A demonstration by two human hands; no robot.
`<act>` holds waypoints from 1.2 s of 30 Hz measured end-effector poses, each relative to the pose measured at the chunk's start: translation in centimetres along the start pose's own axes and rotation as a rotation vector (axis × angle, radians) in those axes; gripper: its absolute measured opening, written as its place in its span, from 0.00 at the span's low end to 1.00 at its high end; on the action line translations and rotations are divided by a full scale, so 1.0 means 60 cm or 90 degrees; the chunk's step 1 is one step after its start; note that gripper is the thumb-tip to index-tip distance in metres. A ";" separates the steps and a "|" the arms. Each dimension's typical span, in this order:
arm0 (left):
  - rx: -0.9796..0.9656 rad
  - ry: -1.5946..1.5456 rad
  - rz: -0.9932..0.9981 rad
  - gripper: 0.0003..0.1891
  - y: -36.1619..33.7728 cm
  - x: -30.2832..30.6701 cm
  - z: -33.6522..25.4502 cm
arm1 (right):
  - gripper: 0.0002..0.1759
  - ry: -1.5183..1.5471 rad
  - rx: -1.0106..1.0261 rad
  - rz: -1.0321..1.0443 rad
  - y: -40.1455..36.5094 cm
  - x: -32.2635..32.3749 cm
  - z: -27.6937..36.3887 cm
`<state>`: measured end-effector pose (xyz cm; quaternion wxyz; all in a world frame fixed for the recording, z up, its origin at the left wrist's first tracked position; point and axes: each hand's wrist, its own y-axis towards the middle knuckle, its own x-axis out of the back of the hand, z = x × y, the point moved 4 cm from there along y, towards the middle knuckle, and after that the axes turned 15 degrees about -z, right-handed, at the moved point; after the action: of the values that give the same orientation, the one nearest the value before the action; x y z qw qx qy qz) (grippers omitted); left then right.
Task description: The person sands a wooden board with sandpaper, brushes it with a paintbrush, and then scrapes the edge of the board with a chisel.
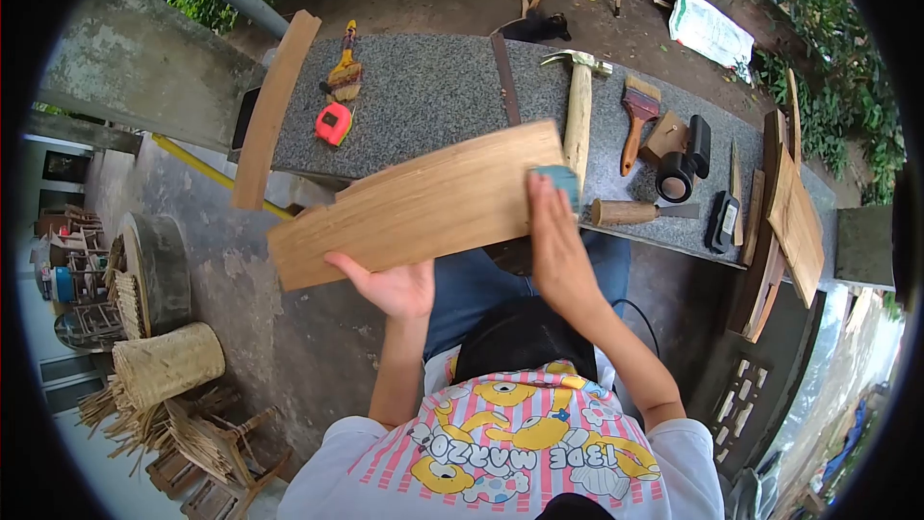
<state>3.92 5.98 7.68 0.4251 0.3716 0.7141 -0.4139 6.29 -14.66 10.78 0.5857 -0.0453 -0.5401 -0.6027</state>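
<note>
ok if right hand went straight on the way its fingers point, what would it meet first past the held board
Probably the dark flat strip on the stone table, beyond the wooden board. Heights are unclear, so the right hand might pass above it.

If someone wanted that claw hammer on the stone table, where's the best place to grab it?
Probably mid-handle, from the person's right: the hammer's shaft is long and slim, its metal head lies at the far end, and the board and teal block crowd its near end.
</note>
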 end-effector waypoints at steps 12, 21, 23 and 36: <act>-0.009 0.013 0.028 0.42 0.002 -0.034 0.003 | 0.40 0.049 -0.070 0.003 0.020 0.010 -0.033; 0.007 0.124 -0.006 0.46 -0.015 -0.054 0.055 | 0.38 0.207 0.053 0.047 0.042 -0.024 0.052; -0.014 0.103 -0.018 0.46 -0.008 -0.053 0.034 | 0.39 0.060 0.014 0.017 0.033 -0.010 0.000; 0.022 0.119 0.021 0.47 -0.009 -0.059 0.045 | 0.39 0.115 0.050 0.018 0.047 -0.014 0.018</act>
<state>5.54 2.69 10.30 0.3566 0.4275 0.7374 -0.3824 8.06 -12.60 12.36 0.6414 0.0246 -0.5078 -0.5746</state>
